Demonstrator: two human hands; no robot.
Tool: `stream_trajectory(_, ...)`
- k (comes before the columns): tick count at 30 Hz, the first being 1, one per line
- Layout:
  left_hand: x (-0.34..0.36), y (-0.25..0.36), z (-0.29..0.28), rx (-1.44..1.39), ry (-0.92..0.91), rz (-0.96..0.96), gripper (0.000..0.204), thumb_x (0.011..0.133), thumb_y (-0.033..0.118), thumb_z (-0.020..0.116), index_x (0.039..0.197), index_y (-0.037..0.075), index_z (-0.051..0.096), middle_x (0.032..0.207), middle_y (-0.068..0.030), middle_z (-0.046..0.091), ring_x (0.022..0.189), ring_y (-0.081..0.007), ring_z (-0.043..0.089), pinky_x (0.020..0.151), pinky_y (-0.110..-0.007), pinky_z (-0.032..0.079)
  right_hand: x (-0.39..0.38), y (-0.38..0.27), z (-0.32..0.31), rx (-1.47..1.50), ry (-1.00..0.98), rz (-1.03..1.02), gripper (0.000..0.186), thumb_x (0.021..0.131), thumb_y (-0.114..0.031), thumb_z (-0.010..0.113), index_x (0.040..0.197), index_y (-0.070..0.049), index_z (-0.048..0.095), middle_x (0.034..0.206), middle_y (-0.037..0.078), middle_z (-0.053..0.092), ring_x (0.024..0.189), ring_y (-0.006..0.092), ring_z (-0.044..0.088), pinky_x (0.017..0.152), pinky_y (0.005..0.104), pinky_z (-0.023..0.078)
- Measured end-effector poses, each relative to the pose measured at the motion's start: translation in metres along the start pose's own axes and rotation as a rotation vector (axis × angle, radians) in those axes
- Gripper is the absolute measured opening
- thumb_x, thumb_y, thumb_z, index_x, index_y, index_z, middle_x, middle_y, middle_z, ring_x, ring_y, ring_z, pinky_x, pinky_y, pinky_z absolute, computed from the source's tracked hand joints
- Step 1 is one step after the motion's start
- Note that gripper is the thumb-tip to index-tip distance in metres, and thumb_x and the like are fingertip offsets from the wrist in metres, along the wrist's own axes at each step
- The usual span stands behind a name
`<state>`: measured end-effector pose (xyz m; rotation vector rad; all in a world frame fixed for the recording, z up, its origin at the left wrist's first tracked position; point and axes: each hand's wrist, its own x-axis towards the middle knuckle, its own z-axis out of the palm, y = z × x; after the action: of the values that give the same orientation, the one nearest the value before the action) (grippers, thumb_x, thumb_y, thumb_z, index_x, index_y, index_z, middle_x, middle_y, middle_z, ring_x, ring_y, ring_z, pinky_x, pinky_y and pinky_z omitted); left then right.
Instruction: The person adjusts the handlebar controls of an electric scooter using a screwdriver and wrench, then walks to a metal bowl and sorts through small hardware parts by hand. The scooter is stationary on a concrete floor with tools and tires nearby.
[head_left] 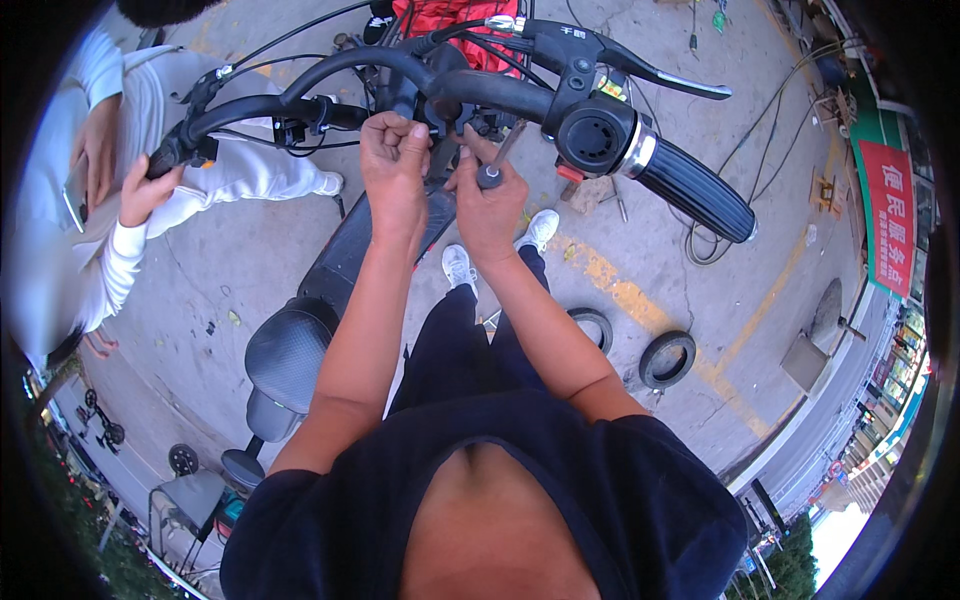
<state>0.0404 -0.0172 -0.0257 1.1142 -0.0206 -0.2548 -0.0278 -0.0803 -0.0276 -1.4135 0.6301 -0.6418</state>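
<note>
We close our left hand (pixel 393 150) in a fist at the black curved metal handlebar (pixel 480 88); our right hand (pixel 487 195) grips a black-handled screwdriver (pixel 496 164) beneath it.

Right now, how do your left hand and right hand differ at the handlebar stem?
The left hand is closed in a fist at the stem under the black curved handlebar, with no tool visible in it. The right hand sits lower and grips a dark-handled tool with a metal shaft, angled up toward the stem. Both are bare and close together between the two grips.
</note>
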Motion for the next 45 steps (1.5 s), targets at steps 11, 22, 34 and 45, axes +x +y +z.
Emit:
stream_trajectory(11, -0.003, 0.008, 0.0, 0.294, -0.121, 0.146, 0.017, 0.087, -0.003, 0.057, 0.098, 0.004, 0.046, 0.089, -0.0034, 0.053, 0.07, -0.006, 0.046, 0.06, -0.02, 0.04, -0.002, -0.005, -0.001, 0.008, -0.01, 0.036, 0.027, 0.09, -0.003, 0.053, 0.115, 0.004, 0.06, 0.092, 0.01, 0.068, 0.056, 0.0067, 0.055, 0.052, 0.0227, 0.047)
stream_trajectory(22, 0.002, 0.011, -0.009, 0.519, -0.205, 0.242, 0.011, 0.086, -0.002, 0.06, 0.094, 0.001, 0.052, 0.086, -0.0028, 0.056, 0.075, -0.0049, 0.05, 0.066, -0.02, 0.042, 0.0, -0.006, 0.002, -0.001, -0.006, 0.011, 0.027, 0.09, -0.003, 0.054, 0.115, 0.003, 0.061, 0.092, 0.008, 0.068, 0.057, 0.0074, 0.056, 0.053, 0.0237, 0.048)
stream_trajectory(34, -0.002, -0.004, -0.016, -0.191, -0.088, -0.189, 0.014, 0.082, 0.003, 0.069, 0.093, 0.002, 0.061, 0.082, -0.0065, 0.064, 0.055, -0.007, 0.047, 0.05, -0.02, 0.036, -0.002, -0.007, -0.004, 0.016, -0.045, 0.006, 0.027, 0.091, -0.001, 0.051, 0.116, 0.004, 0.059, 0.098, 0.009, 0.068, 0.062, 0.0054, 0.055, 0.054, 0.0213, 0.047)
stream_trajectory(45, -0.001, -0.027, -0.016, -0.578, -0.126, -0.368, 0.018, 0.086, 0.02, 0.068, 0.088, 0.003, 0.062, 0.067, -0.0031, 0.055, 0.047, -0.0079, 0.04, 0.044, -0.023, 0.029, -0.001, -0.009, -0.005, -0.005, -0.054, -0.017, 0.028, 0.09, -0.003, 0.051, 0.115, 0.006, 0.06, 0.098, 0.01, 0.069, 0.062, 0.0068, 0.056, 0.056, 0.0234, 0.047)
